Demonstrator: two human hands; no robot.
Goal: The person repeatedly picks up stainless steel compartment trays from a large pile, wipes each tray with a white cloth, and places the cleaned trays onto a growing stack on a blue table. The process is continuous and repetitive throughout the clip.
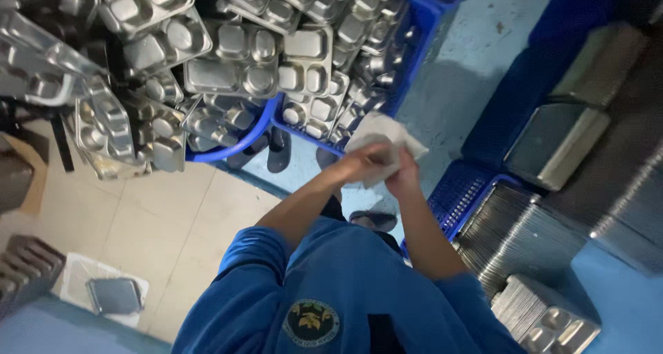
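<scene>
Open room: a strip of pale blue floor [476,57] runs from centre to the upper right of the frame, bounded on the left by a blue plastic crate [421,22] heaped with compartmented stainless steel meal trays [242,57], and on the right by stacked steel trays set on edge [511,223] in the lower right. Beige tiled floor [152,223] lies free at centre left.

A crumpled white cloth [384,141] sits at frame centre, just below the crate edge. The left hand [364,162] and right hand [403,176] meet on it; both grips are closed around the cloth, fingers wrapped into its folds.
</scene>
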